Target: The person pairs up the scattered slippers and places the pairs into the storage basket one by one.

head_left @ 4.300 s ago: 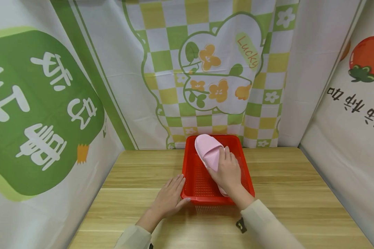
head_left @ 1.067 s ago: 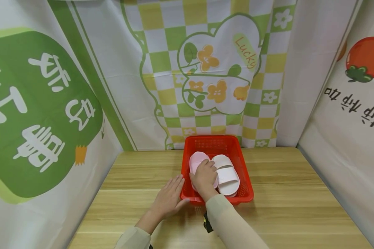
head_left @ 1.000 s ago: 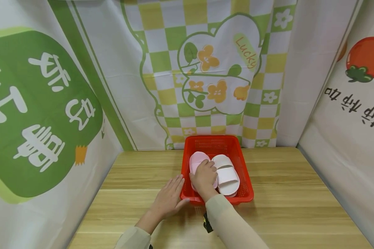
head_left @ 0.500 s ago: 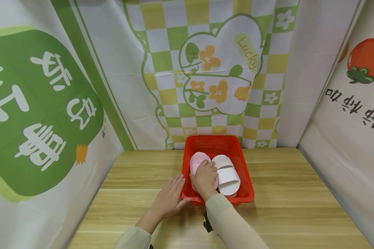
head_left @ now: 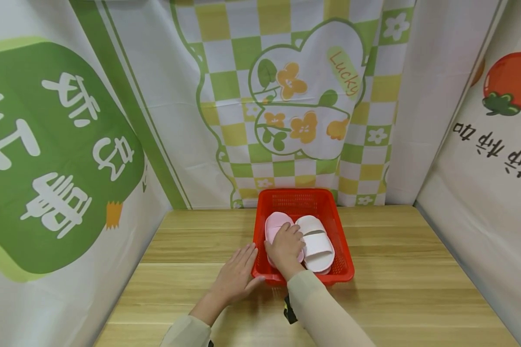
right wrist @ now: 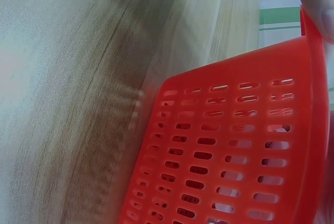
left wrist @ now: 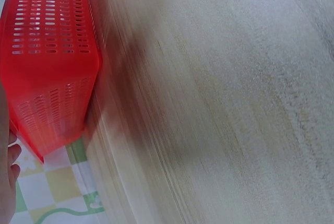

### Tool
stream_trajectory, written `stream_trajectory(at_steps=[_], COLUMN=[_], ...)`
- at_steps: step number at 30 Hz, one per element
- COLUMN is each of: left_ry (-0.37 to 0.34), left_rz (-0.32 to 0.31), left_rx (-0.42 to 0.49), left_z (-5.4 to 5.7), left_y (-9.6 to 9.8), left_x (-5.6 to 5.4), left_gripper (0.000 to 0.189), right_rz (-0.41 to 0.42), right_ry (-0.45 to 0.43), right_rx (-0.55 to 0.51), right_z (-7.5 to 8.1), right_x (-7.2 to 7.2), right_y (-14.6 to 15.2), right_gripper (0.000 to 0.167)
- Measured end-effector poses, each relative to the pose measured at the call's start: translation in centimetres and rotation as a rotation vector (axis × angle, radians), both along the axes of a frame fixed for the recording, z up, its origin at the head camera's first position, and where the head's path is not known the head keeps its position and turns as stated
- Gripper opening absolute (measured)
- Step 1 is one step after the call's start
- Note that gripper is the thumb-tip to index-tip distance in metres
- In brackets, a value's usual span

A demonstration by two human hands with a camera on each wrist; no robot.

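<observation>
A red plastic basket (head_left: pixel 301 200) stands on the wooden table against the back cloth. Two slippers lie side by side in it: a pink slipper (head_left: pixel 277 219) on the left, a white slipper (head_left: pixel 318 246) with a ribbed strap on the right. My right hand (head_left: pixel 285 248) grips the pink slipper across its middle, thumb at its left side and fingers over the right, covering most of it. Beside the basket's front left corner, my left hand (head_left: pixel 236 274) touches the rim with straight fingers. The right wrist view catches the perforated basket wall (right wrist: pixel 209 151).
The wooden tabletop (head_left: pixel 395 270) extends to both sides of the basket. A checked green and yellow cloth (head_left: pixel 226 86) hangs behind, and printed white cloths form the left and right sides. A small black device (head_left: pixel 289 311) sits under my right wrist.
Earlier my right hand held a pink slipper slantwise at the basket's right; now a white slipper lies there and the hand is on a pink one at left. Over the last second, almost nothing moved.
</observation>
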State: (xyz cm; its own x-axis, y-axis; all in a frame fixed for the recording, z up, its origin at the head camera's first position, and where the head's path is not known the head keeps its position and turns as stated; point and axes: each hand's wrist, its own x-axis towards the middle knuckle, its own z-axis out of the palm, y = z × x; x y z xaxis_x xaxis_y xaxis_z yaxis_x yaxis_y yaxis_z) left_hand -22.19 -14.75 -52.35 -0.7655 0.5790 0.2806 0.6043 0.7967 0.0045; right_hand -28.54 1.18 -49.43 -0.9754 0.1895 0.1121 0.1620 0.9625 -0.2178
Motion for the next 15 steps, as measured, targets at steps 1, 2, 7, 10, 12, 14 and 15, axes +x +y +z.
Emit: stream_trajectory(at_steps=[1, 2, 7, 10, 12, 14, 15], left_ry=[0.001, 0.002, 0.006, 0.009, 0.010, 0.009, 0.007], left_rz=[-0.002, -0.003, -0.004, -0.002, -0.002, -0.001, 0.000], left_rx=[-0.001, -0.003, 0.001, 0.003, 0.001, -0.003, -0.005], left_z=[0.01, 0.02, 0.03, 0.03, 0.01, 0.02, 0.03], left_y=[-0.01, -0.01, -0.01, 0.01, 0.02, 0.05, 0.07], left_x=[0.01, 0.01, 0.03, 0.02, 0.01, 0.00, 0.01], left_gripper=[0.075, 0.075, 0.075, 0.075, 0.075, 0.074, 0.075], right_rz=[0.003, 0.006, 0.027, 0.036, 0.040, 0.043, 0.044], right_ry=[-0.003, -0.006, 0.000, 0.004, 0.008, 0.007, 0.009], right_rx=[-0.004, -0.010, -0.026, -0.024, -0.025, -0.022, -0.021], right_z=[0.02, 0.04, 0.15, 0.10, 0.00, -0.08, -0.09], right_x=[0.02, 0.04, 0.11, 0.15, 0.20, 0.23, 0.26], right_y=[0.02, 0.02, 0.05, 0.10, 0.12, 0.15, 0.15], right_gripper=[0.093, 0.093, 0.091, 0.089, 0.088, 0.087, 0.088])
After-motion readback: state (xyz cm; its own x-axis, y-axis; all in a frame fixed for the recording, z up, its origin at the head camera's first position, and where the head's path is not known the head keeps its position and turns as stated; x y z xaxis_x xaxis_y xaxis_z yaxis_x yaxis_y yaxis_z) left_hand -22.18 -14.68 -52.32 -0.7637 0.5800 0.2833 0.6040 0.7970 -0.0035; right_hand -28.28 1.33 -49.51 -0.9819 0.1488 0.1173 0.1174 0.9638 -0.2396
